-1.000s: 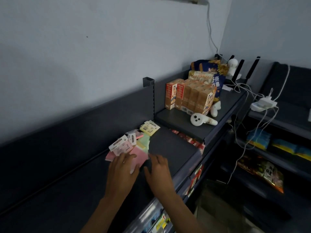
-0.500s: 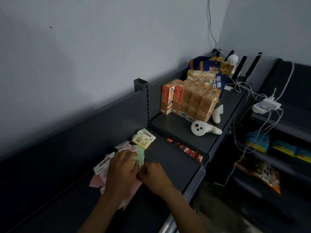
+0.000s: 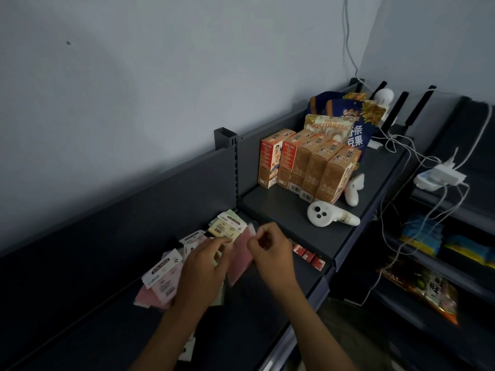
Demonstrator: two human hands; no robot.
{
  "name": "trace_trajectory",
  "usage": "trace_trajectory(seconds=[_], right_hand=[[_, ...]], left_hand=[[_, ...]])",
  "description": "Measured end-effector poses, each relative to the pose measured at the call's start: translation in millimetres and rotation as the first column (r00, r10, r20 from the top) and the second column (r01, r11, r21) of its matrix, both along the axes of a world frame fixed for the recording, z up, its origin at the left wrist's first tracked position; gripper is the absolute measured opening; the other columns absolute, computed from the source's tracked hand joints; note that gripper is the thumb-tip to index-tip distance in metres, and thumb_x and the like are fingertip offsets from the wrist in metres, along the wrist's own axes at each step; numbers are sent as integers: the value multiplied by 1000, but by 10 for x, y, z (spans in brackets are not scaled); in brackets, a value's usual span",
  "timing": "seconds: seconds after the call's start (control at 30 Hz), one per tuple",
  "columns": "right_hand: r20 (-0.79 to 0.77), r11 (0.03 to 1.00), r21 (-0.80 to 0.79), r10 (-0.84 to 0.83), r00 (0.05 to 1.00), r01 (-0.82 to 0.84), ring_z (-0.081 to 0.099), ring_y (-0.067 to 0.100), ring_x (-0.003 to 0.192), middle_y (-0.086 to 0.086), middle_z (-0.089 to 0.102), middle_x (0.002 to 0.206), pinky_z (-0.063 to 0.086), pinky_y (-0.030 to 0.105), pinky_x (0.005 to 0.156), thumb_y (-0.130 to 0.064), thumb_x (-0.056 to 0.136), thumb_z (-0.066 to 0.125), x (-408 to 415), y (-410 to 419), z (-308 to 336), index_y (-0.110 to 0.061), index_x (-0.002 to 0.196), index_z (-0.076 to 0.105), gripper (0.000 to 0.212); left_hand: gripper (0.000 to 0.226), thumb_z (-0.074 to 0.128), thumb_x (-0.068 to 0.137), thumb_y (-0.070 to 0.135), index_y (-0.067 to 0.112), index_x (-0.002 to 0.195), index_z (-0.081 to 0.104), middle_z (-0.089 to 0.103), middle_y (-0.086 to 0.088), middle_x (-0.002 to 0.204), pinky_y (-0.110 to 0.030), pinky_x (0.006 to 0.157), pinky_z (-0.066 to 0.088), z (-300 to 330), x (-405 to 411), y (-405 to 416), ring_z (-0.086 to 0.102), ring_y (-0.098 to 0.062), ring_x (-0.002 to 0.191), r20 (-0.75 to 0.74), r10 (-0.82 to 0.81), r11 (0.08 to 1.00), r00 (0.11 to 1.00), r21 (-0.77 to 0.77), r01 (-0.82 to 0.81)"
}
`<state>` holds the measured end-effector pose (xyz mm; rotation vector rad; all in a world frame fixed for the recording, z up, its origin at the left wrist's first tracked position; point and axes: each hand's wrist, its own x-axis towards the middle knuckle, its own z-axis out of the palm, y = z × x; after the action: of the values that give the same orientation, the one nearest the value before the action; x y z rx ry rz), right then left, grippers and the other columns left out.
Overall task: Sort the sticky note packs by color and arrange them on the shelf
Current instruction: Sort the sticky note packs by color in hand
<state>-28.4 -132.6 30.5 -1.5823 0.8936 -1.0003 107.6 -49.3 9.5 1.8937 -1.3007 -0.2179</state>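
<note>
Reaching in from the bottom edge, your two forearms meet over the dark lower shelf [image 3: 88,328]. Your left hand [image 3: 205,266] lies over the loose heap of sticky note packs [image 3: 163,277], its fingers bent and its fingertips touching the near edge of a pink pack [image 3: 241,259] — whether they actually clamp it is hard to judge in this dim light. Your right hand [image 3: 270,250] has its fingers curled, thumb and forefinger pinching the far upper corner of that same pink pack, which is tilted up off the shelf between both hands. Under and to the left of your left hand, more pink packs with white header cards lie overlapping on the shelf; a pale green one shows at the heap's near edge. Just beyond your fingers rests a yellow pack [image 3: 227,227], close to the step where the raised shelf [image 3: 281,207] begins. On that higher shelf — further back — a white controller [image 3: 326,215] lies in front of a row of orange boxes [image 3: 308,164], with blue snack bags [image 3: 348,113] behind them. White cables [image 3: 428,188] hang off to the right.
</note>
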Motion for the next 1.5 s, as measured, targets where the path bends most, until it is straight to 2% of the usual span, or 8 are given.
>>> trace_trajectory(seconds=[0.1, 0.2, 0.53, 0.67, 0.9, 1.03, 1.2, 1.5], right_hand=[[56, 985, -120, 130, 990, -123, 66, 13, 78, -3, 67, 84, 56, 29, 71, -19, 97, 63, -8, 103, 221, -14, 94, 62, 6], [-40, 957, -203, 202, 979, -206, 66, 13, 92, -10, 69, 97, 56, 34, 81, -24, 97, 62, -61, 51, 194, -23, 102, 67, 7], [-302, 940, -340, -80, 950, -29, 38, 2, 125, -13, 42, 133, 40, 18, 102, -40, 94, 63, -194, -123, -211, -27, 135, 52, 44], [-109, 996, 66, 66, 992, -59, 66, 1, 99, -6, 69, 113, 56, 18, 75, -23, 98, 63, -220, -175, -205, -23, 117, 56, 21], [-22, 990, 82, 115, 993, -112, 65, 2, 76, -3, 68, 86, 53, 21, 62, -15, 93, 68, -94, -63, -179, -18, 99, 58, 12], [97, 941, -27, 339, 936, -338, 65, 7, 93, -9, 67, 99, 53, 22, 76, -22, 95, 67, 72, 196, -29, -19, 106, 63, 12], [-60, 773, -246, 590, 805, -585, 41, 7, 135, -13, 50, 140, 36, 22, 110, -45, 98, 51, 341, 532, -167, -25, 124, 67, 36], [15, 800, -4, 600, 800, -600, 58, 7, 108, -10, 57, 119, 53, 38, 93, -30, 100, 56, 828, 1442, -418, -25, 124, 61, 25]], left_hand=[[28, 45, 106, 30, 23, 96, 71, 74, 6, 83, -31, 63, 59, 232, -205, -66, 71, -9, 76, -439, -35, 995, 898, -97, -9], [32, 44, 106, 28, 17, 96, 73, 76, -1, 85, -39, 62, 62, 294, -268, -106, 74, -19, 78, -598, -3, 979, 801, -164, -119], [19, 55, 102, 21, 27, 119, 63, 75, 1, 105, -46, 79, 61, 109, -280, -143, 73, -20, 96, -647, -14, 964, 763, -211, -161], [28, 53, 102, 13, 28, 124, 60, 74, 7, 107, -33, 73, 61, 102, -294, -89, 73, -15, 96, -617, 21, 976, 786, -158, -151], [45, 65, 95, 27, 31, 138, 50, 50, 7, 128, -28, 88, 49, 24, -266, 84, 56, -8, 110, -334, 340, 936, 879, 26, -352], [45, 60, 91, 54, 29, 128, 64, 71, 8, 118, -31, 91, 54, 204, -403, 321, 68, -10, 108, -623, 177, 951, 762, -91, -295], [34, 53, 95, 39, 12, 104, 73, 78, -6, 94, -37, 76, 59, 270, -361, 845, 73, -27, 91, -724, 311, 793, 616, -160, -588], [20, 55, 102, 25, 18, 114, 70, 75, 0, 107, -23, 75, 57, 128, -317, 2058, 71, -14, 99, -587, 534, 681, 609, -128, -721]])
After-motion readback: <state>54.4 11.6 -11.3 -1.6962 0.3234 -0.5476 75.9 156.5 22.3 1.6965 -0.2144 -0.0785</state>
